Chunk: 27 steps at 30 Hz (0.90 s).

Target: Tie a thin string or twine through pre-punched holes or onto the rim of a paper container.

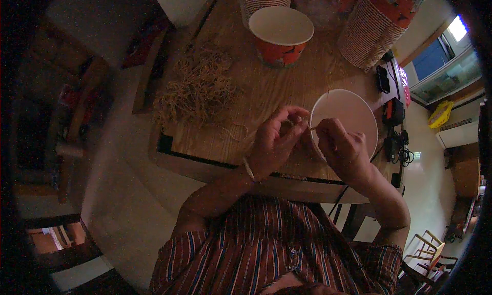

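A: Nearest the head camera is the striped shirt (277, 228), with both forearms reaching over the table (271, 98) edge. What are the hands doing there?

B: The left hand (271, 141) has its fingers loosely curled, thumb toward fingertips; whether they grip anything, one cannot tell. The right hand (346, 149) has its fingers drawn closed, apparently on a thin strand (312, 128) between the hands.

A: And around them?

B: The right hand is over the near-left rim of a white-lined tub (361, 113). A loose heap of strands (197, 90) lies to the left on the table; a red-patterned tub (282, 51) stands farther back, near a tub stack (376, 28).

A: How would that strand handle?

B: Probably very light, limp and prone to tangling, perhaps easily snapped. It suits a fingertip pinch near one end. The tub looks light and fairly stiff, best held by its rim, without squeezing the wall.
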Each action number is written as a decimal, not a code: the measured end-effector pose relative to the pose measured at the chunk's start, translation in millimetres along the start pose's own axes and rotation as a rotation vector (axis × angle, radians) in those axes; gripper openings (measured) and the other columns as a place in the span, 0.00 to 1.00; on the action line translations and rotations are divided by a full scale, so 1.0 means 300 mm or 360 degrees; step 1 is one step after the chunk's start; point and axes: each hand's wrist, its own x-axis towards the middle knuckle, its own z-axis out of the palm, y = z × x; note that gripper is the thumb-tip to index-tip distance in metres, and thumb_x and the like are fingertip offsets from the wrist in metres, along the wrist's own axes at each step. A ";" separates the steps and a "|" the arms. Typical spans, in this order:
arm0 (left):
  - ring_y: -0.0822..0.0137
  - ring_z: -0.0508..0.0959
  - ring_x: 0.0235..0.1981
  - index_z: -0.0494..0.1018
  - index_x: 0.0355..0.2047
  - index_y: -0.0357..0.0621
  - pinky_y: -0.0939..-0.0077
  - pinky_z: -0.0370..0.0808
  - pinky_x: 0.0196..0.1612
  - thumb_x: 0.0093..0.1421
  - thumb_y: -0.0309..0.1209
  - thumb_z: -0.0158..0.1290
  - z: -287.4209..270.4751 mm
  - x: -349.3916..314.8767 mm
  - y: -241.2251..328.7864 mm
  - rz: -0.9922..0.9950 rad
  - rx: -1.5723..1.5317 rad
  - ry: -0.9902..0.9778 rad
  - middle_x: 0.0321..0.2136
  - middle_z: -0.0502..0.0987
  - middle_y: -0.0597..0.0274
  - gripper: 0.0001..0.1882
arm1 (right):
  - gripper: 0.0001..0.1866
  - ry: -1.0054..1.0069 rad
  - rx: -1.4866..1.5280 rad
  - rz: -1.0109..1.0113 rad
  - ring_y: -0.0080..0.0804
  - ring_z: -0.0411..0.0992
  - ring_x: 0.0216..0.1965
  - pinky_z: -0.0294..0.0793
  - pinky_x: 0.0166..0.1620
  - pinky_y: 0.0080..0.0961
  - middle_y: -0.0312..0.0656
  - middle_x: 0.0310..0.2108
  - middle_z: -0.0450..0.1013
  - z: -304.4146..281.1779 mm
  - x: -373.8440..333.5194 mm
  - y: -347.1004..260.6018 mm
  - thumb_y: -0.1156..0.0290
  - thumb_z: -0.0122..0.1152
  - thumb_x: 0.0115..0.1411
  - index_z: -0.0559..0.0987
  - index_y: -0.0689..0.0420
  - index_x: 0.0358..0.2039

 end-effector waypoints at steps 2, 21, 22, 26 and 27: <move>0.77 0.73 0.34 0.73 0.39 0.41 0.81 0.72 0.37 0.62 0.31 0.54 -0.009 0.007 0.003 0.0078 0.0136 -0.0057 0.34 0.72 0.66 0.09 | 0.08 -0.0046 0.0026 0.0014 0.39 0.75 0.22 0.73 0.25 0.28 0.46 0.26 0.73 -0.010 0.004 -0.004 0.82 0.57 0.55 0.71 0.59 0.35; 0.81 0.73 0.31 0.72 0.38 0.40 0.83 0.73 0.33 0.63 0.30 0.53 -0.001 0.006 0.000 -0.0046 0.0013 -0.0068 0.30 0.75 0.70 0.07 | 0.12 -0.0463 0.0134 0.0668 0.38 0.77 0.27 0.72 0.24 0.34 0.43 0.26 0.74 -0.043 0.028 -0.032 0.67 0.59 0.60 0.71 0.53 0.43; 0.81 0.73 0.31 0.72 0.38 0.40 0.83 0.73 0.33 0.63 0.30 0.53 0.001 0.006 -0.004 -0.0046 0.0013 -0.0066 0.30 0.75 0.70 0.07 | 0.12 -0.0464 0.0135 0.0667 0.38 0.77 0.27 0.72 0.24 0.34 0.43 0.26 0.74 -0.044 0.034 -0.033 0.67 0.59 0.60 0.71 0.53 0.43; 0.81 0.73 0.31 0.71 0.38 0.40 0.84 0.72 0.34 0.63 0.30 0.54 0.003 0.003 -0.002 0.0017 0.0080 -0.0074 0.30 0.75 0.70 0.07 | 0.09 -0.0416 0.0299 0.0836 0.27 0.71 0.24 0.69 0.25 0.28 0.40 0.21 0.71 -0.033 0.046 -0.026 0.69 0.61 0.59 0.73 0.55 0.39; 0.81 0.72 0.31 0.71 0.38 0.40 0.83 0.71 0.34 0.63 0.30 0.54 0.004 0.003 0.002 0.0038 0.0135 -0.0092 0.30 0.75 0.70 0.07 | 0.08 -0.0370 0.0394 0.0848 0.14 0.65 0.22 0.67 0.25 0.21 0.36 0.18 0.69 -0.025 0.044 -0.019 0.73 0.61 0.58 0.73 0.58 0.37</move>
